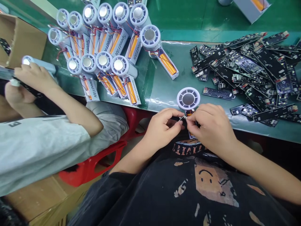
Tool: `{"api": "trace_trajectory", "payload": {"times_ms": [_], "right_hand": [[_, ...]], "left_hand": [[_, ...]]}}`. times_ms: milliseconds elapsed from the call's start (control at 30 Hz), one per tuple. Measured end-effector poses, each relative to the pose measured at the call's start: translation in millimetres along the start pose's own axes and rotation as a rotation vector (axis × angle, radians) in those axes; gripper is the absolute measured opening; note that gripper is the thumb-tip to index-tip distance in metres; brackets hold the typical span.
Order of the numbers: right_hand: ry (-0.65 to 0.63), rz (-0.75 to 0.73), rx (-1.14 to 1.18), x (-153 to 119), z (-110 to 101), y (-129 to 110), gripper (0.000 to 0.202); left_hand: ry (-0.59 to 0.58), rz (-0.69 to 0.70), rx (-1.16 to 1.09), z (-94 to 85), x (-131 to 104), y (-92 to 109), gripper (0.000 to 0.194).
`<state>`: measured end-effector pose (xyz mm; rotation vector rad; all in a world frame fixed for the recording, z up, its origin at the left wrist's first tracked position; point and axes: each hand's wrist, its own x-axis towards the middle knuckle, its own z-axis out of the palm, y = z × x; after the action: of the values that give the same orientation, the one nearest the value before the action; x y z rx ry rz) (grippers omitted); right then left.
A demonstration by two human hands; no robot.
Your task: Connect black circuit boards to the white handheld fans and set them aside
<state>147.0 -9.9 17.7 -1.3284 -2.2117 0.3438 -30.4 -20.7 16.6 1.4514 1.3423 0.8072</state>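
A handheld fan (188, 98) with a pale lilac ring and round grey centre stands at the table's front edge in front of me. Its handle, with an orange battery (189, 114) and wires, is partly hidden by my hands. My left hand (164, 127) is closed, thumb and forefinger pinching a thin circuit board (181, 118) seen nearly edge-on. Against the board's end, my right hand (209, 124) is closed in a pinch on a small whitish connector (185, 117). The fingertips almost meet, so the contact point is mostly covered.
Loose black circuit boards (249, 75) lie piled at the right. Several open-handled fans (103, 61) stand in rows at the left; another fan (162, 50) lies nearer the middle. A co-worker's hands (35, 78) hold a dark board beside a cardboard box (30, 39). A red stool (94, 163) stands below.
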Motion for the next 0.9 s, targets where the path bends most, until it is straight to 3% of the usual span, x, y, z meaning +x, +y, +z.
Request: {"api": "trace_trajectory", "payload": {"times_ms": [267,367,500,667,900], "right_hand": [[-0.034,-0.019,0.021,0,1,3,0.026],[-0.053,0.034,0.143,1,-1,8,0.024],[-0.098,0.115,0.392,3,-4,16,0.016],[-0.099,0.177,0.468,4,-2,22,0.013],[0.063,0.112,0.668,-3,4,27,0.031]], "left_hand": [[-0.04,-0.042,-0.092,3.4,2,0,0.017],[-0.069,-0.05,-0.138,1.9,1,0,0.016],[-0.082,0.032,-0.129,1.1,-2,-1,0.014],[-0.057,0.119,-0.051,3.7,-3,-4,0.014],[-0.073,-0.011,-0.173,1.6,0,-11,0.016]]}}
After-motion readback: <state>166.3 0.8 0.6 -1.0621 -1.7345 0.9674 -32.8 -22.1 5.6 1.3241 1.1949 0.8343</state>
